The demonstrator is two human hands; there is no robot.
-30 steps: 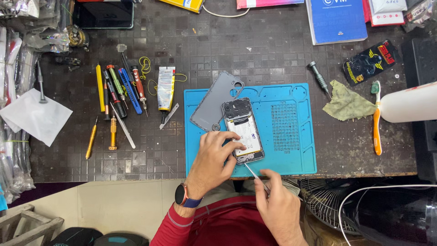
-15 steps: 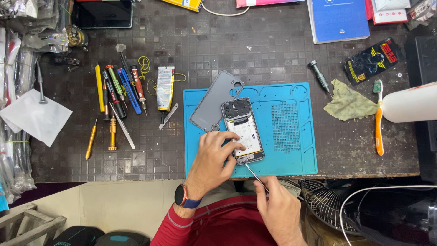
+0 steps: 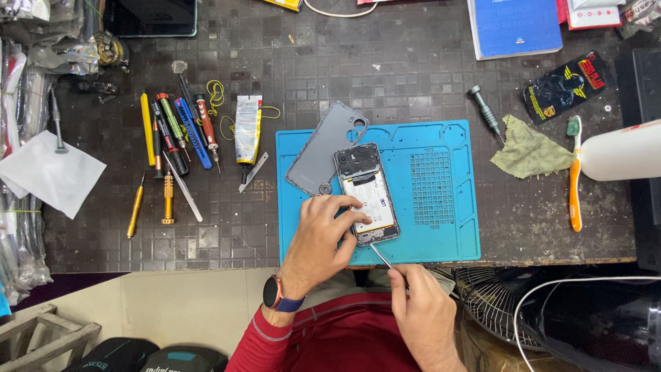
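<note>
An opened phone (image 3: 367, 191) lies back-up on a blue work mat (image 3: 441, 200), its battery and board exposed. My left hand (image 3: 323, 234) rests on the phone's lower left edge, fingers curled over it, a watch on the wrist. My right hand (image 3: 420, 310) grips thin metal tweezers (image 3: 381, 256) whose tip touches the phone's bottom end. The grey back cover (image 3: 322, 148) lies tilted on the mat's upper left corner, beside the phone.
Screwdrivers and pry tools (image 3: 175, 131) and a glue tube (image 3: 247, 129) lie left of the mat. A green cloth (image 3: 529, 150), an orange toothbrush (image 3: 574, 179), a white bottle (image 3: 623, 151) and a small screwdriver (image 3: 485, 110) sit to the right. A fan (image 3: 492, 303) stands below the table edge.
Both hands stay on the phone; the tweezers' tip has shifted slightly at the phone's bottom end. Nothing else has moved.
</note>
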